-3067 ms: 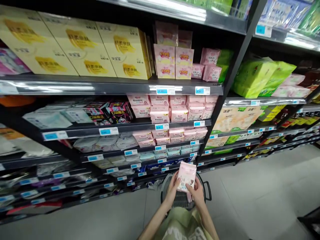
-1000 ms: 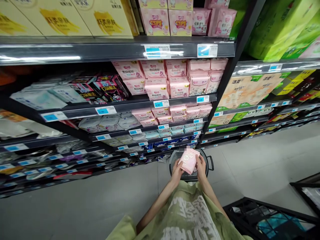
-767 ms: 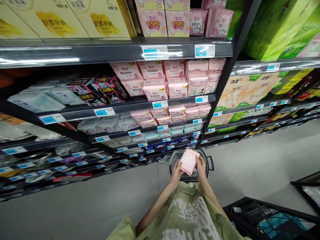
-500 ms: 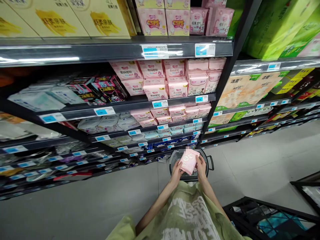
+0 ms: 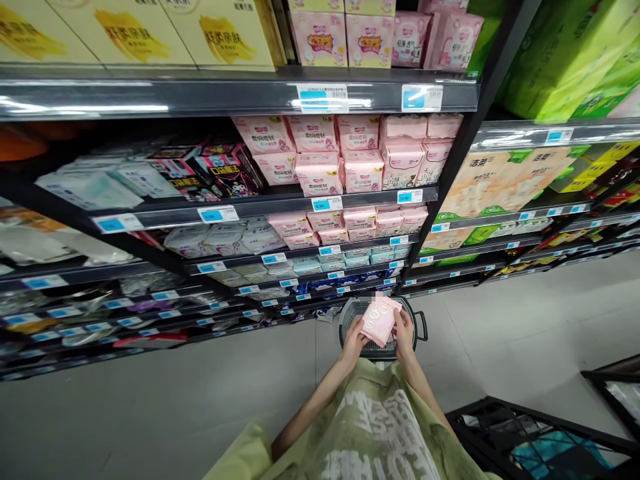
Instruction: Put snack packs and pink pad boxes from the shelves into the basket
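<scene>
Between my two hands is a pink sanitary pad pack (image 5: 381, 323) with pale round marks on its face, tilted a little. My left hand (image 5: 354, 340) is closed on its left edge. The fingers of my right hand (image 5: 403, 331) grip the right edge. Directly below the pack stands a grey shopping basket (image 5: 346, 313) with a dark side handle; my hands and the pack cover most of its inside.
Ahead rises a dark shelf rack (image 5: 270, 90) with price tags. Its middle shelf carries several pink packs (image 5: 320, 175) beside black boxes (image 5: 227, 170). Green packages (image 5: 555, 60) stand on the right-hand rack. A black-framed bin (image 5: 550, 427) is behind on the right, on grey floor tiles.
The view has turned slightly, so the shelves sit a little farther right and their lower part a bit higher. Both hands still hold the pack above the basket.
</scene>
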The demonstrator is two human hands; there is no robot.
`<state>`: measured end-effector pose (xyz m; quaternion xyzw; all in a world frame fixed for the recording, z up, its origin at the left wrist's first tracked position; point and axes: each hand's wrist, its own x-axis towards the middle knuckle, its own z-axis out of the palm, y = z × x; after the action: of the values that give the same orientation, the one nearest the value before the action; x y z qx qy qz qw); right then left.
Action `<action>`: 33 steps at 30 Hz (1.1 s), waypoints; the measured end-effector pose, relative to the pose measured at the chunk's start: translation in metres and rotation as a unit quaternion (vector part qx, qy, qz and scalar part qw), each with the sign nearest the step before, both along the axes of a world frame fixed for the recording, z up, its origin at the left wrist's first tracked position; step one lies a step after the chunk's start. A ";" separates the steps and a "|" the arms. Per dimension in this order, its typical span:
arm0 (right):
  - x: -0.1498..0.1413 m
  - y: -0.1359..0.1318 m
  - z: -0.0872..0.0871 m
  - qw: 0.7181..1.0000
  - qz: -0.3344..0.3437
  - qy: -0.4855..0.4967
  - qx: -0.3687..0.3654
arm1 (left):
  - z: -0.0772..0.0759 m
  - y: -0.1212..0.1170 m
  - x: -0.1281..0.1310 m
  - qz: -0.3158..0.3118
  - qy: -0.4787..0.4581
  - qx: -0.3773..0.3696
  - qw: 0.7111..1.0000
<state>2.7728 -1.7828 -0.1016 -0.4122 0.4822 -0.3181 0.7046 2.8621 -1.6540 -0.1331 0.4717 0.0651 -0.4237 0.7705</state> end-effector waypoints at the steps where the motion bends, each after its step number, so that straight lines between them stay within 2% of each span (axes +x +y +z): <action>1: 0.000 0.000 0.000 1.000 0.001 -0.001 0.001 | -0.001 0.000 0.000 0.000 0.002 0.002 1.000; 5: 0.000 0.002 -0.001 1.000 0.002 -0.005 0.003 | -0.006 -0.002 0.000 0.005 0.008 0.018 1.000; 7: -0.001 0.002 -0.002 1.000 0.001 -0.005 0.005 | -0.006 0.000 0.001 0.003 -0.024 0.031 0.999; 9: -0.002 0.002 -0.003 1.000 -0.003 -0.005 0.009 | -0.005 0.005 0.002 -0.013 -0.131 0.057 0.990; 10: -0.002 0.001 -0.004 1.000 -0.006 -0.004 0.011 | -0.004 0.008 0.003 -0.028 -0.221 0.074 0.972; 11: -0.002 0.001 -0.005 1.000 -0.008 -0.002 0.012 | -0.003 0.012 0.003 -0.047 -0.327 0.092 0.939; 12: -0.003 0.000 -0.006 1.000 -0.011 0.001 0.012 | -0.002 0.016 0.004 -0.071 -0.438 0.109 0.890; 14: -0.002 0.000 -0.008 1.000 -0.009 0.010 0.011 | 0.001 0.021 0.004 -0.120 -0.623 0.131 0.762; 15: -0.001 0.001 -0.009 1.000 -0.003 0.013 0.011 | 0.001 0.023 0.004 -0.143 -0.683 0.137 0.703; 16: 0.000 0.001 -0.009 1.000 0.004 0.017 0.011 | 0.002 0.023 0.004 -0.163 -0.723 0.143 0.656; 17: 0.001 0.002 -0.010 1.000 0.011 0.019 0.010 | 0.002 0.022 0.004 -0.178 -0.745 0.149 0.625; 18: 0.002 0.003 -0.010 1.000 0.018 0.020 0.010 | 0.003 0.021 0.005 -0.185 -0.753 0.154 0.613; 19: 0.003 0.004 -0.011 0.999 0.024 0.018 0.010 | 0.003 0.019 0.005 -0.184 -0.748 0.158 0.618; 20: 0.004 0.005 -0.011 0.999 0.031 0.012 0.010 | 0.003 0.016 0.006 -0.175 -0.731 0.160 0.640; 21: 0.004 0.005 -0.011 0.999 0.040 0.002 0.008 | 0.002 0.014 0.007 -0.157 -0.703 0.161 0.674; 23: 0.005 0.005 -0.012 0.998 0.054 -0.018 -0.006 | 0.001 0.009 0.010 -0.109 -0.606 0.165 0.770; 25: 0.005 0.003 -0.013 0.998 0.045 -0.011 -0.043 | -0.001 0.005 0.013 -0.070 -0.456 0.173 0.870; 27: 0.005 0.000 -0.015 0.996 0.012 0.019 -0.084 | -0.004 0.002 0.014 -0.040 -0.283 0.162 0.945; 28: 0.005 -0.001 -0.016 0.995 -0.005 0.037 -0.095 | -0.005 0.002 0.014 -0.029 -0.200 0.146 0.969; 30: 0.005 -0.002 -0.019 0.995 -0.009 0.061 -0.074 | -0.007 0.002 0.012 -0.011 -0.067 0.099 0.993; 33: 0.005 -0.002 -0.019 0.997 0.071 0.027 -0.004 | -0.006 0.005 0.010 -0.006 0.008 0.048 0.999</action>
<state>2.7783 -1.7849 -0.1203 -0.4570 0.4692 -0.2582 0.7102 2.8726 -1.6485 -0.1391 0.5054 0.0888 -0.4286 0.7436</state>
